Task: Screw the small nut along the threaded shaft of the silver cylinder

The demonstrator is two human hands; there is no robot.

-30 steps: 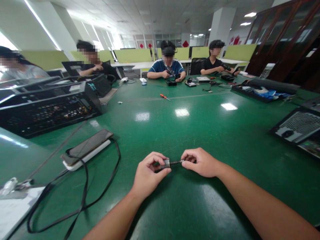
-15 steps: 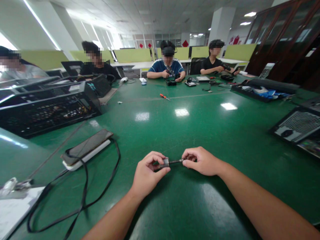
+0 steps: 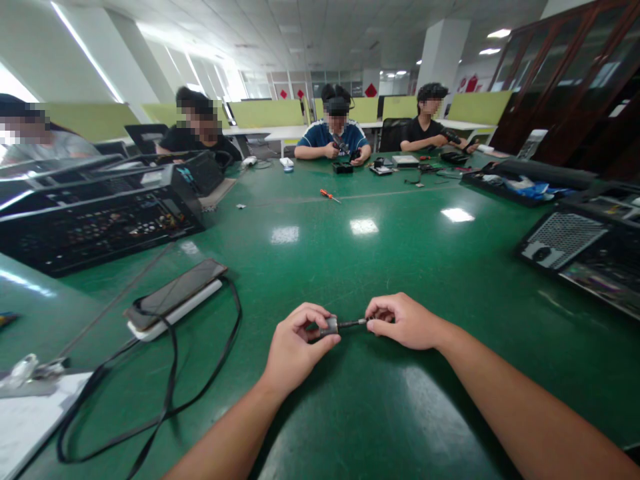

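Observation:
My left hand (image 3: 300, 343) pinches a short silver-grey cylinder (image 3: 330, 325) between thumb and fingers. A thin dark rod (image 3: 350, 323) runs from the cylinder's right side, with a lighter metal piece at its far end. There the fingertips of my right hand (image 3: 403, 321) close on that end and partly cover it. Cylinder and rod lie nearly level, just over the green table (image 3: 390, 267). What kind of part it is, I cannot make out.
On the left lie a phone on a white block (image 3: 175, 300), a looped black strap (image 3: 173, 373) and a clipboard (image 3: 45, 413). Computer cases stand left (image 3: 100, 217) and right (image 3: 585, 247). An orange screwdriver (image 3: 329, 195) lies farther off. Several people sit across the table.
The computer case at the right has shifted left, further into view. A person at the back left has leaned slightly right. Both my hands keep nearly the same pose and hold.

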